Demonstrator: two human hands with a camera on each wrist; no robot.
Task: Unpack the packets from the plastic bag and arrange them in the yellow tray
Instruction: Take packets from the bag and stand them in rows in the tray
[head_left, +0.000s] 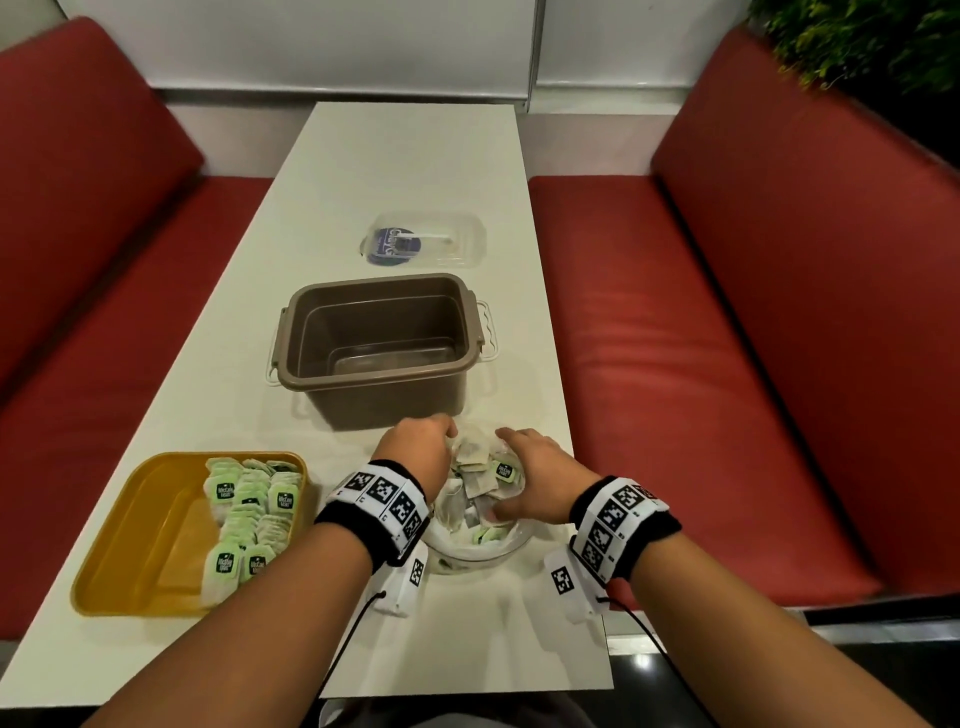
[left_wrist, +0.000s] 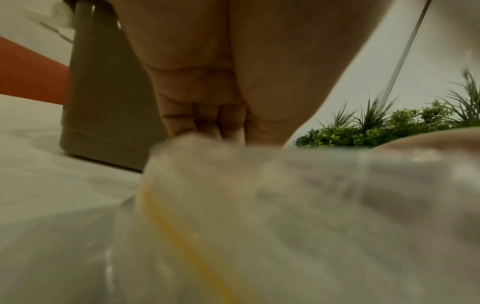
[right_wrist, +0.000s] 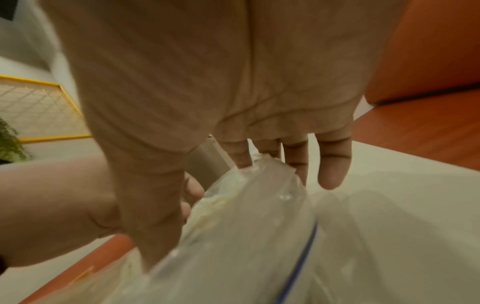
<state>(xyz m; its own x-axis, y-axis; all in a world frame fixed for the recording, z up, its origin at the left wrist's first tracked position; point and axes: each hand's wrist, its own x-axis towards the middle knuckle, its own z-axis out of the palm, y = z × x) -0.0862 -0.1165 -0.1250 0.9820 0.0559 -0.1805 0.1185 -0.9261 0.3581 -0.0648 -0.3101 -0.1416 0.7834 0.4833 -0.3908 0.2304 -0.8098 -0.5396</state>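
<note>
Both hands work the clear plastic bag (head_left: 475, 540) of tea packets (head_left: 480, 462) on the surface: left hand (head_left: 418, 449) pinching its far edge, right hand (head_left: 535, 475) gripping its right side, the yellow tray (head_left: 150, 525) lying left, nearer the left hand.

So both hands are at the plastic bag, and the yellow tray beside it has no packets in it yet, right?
Not quite. Both hands, left and right, are at the plastic bag, but the head view shows the yellow tray already holding many packets.
</note>
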